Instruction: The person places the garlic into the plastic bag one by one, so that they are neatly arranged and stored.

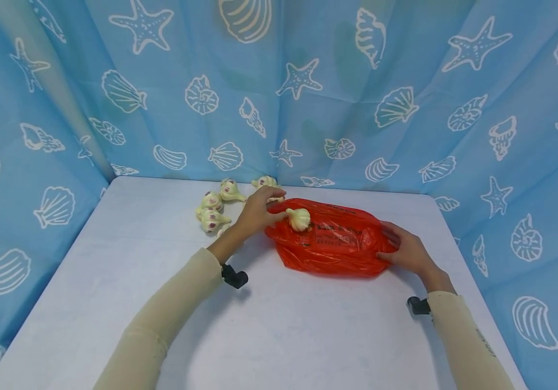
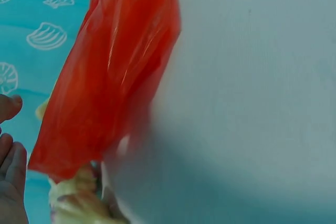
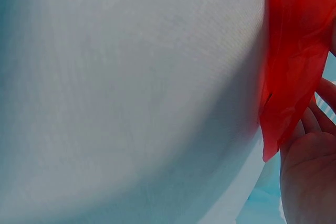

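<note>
A red plastic bag (image 1: pixel 337 238) with dark printing lies across the white table. One pale garlic bulb (image 1: pixel 299 219) is at the bag's upper left part, beside my left thumb; whether it rests on the bag or is in mid-air I cannot tell. My left hand (image 1: pixel 258 211) is over the bag's left end, thumb and fingers spread apart; the left wrist view shows its fingers (image 2: pixel 14 169) clear of the bag. At the other end, my right hand (image 1: pixel 407 250) holds the bag's edge between thumb and fingers, partly hidden behind the red plastic (image 3: pixel 294 77).
Several garlic bulbs (image 1: pixel 212 218) lie left of the bag, some partly hidden by my left arm. Another bulb (image 1: pixel 264 181) sits at the table's back edge. A blue curtain (image 1: pixel 308 124) with shell prints hangs behind the white table (image 1: pixel 308 336) and along both sides.
</note>
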A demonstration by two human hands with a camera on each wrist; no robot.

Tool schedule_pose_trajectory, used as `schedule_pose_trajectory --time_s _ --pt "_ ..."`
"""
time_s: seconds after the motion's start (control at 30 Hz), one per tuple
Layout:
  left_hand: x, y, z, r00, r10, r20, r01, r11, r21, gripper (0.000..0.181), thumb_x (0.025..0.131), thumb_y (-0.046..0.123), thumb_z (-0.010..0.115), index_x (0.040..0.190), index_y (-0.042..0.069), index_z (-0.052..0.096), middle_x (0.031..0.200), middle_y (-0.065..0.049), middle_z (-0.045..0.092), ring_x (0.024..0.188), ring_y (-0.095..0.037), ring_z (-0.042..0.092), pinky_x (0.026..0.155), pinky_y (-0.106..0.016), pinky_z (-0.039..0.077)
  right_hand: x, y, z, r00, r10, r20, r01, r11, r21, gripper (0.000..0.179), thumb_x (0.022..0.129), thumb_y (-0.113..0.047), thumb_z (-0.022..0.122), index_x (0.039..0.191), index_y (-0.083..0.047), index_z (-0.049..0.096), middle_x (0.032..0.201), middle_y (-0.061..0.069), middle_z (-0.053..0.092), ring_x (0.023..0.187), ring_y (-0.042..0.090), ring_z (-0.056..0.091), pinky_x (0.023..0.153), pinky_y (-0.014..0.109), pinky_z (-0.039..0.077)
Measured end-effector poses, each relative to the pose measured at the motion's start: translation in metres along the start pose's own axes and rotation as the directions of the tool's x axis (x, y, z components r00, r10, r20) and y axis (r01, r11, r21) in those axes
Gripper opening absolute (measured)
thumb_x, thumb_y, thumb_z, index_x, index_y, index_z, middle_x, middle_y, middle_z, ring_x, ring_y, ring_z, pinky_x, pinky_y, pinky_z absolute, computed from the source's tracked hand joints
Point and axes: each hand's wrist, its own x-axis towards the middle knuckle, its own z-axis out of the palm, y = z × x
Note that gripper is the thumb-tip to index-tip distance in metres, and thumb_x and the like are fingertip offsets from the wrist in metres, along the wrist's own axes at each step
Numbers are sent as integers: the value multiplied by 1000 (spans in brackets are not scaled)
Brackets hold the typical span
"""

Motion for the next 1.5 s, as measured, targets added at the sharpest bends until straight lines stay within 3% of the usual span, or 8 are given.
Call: schedule_pose_trajectory --time_s 0.13,0.33,0.6,0.77,0.9,1.13,1.5 --pt "-3 -1 -14 1000 -26 -1 26 999 -37 51 83 8 77 130 3 57 126 -8 55 120 -28 54 95 -40 50 0 2 1 1000 -4 -2 4 1000 5 101 72 -22 88 154 -18 29 152 12 37 135 39 38 88 48 51" --pt "-10 -1 -40 996 -86 6 86 996 -18 50 83 4 75 129 2 57 127 -11 54 122 -30 52 98 -41 47 1 3 1 1000 -5 1 5 1000 3 101 72 -23 88 154 -18 29 152 12 37 135 39 39 88 47 51" --pt "-22 -3 -75 995 -97 30 92 984 150 50 83 8 77 129 7 57 128 -9 54 122 -26 51 101 -41 45 -1 2 1 1000 1 0 -1 1000 -3 101 71 -22 88 154 -17 30 151 13 38 134 39 39 87 48 51" --pt "-33 -8 -93 989 -142 48 119 942 315 48 81 13 80 125 6 62 131 -11 53 125 -30 48 101 -42 45 0 2 3 1000 -2 -3 2 1000 -13 99 72 -22 88 153 -18 31 151 12 39 134 39 40 88 47 51" --pt "-43 -16 -106 986 -154 66 117 917 381 46 78 13 82 120 4 65 127 -13 56 121 -31 50 101 -46 44 1 1 2 1000 -2 -3 2 1000 -10 99 72 -22 87 153 -18 30 151 12 38 134 39 40 88 47 51" --pt "-55 -25 -118 976 -196 92 143 904 403 43 77 9 81 116 0 67 120 -17 58 116 -34 53 99 -49 43 1 2 1 1000 -5 5 5 1000 -7 101 72 -24 87 154 -17 29 152 14 37 135 40 38 88 48 51" --pt "-65 -43 -121 974 -193 120 120 885 450 49 76 10 82 121 -1 64 117 -16 57 110 -31 54 97 -46 45 -1 -2 0 1000 -7 9 7 1000 -9 101 72 -23 87 154 -16 28 152 15 37 135 41 37 89 49 50"
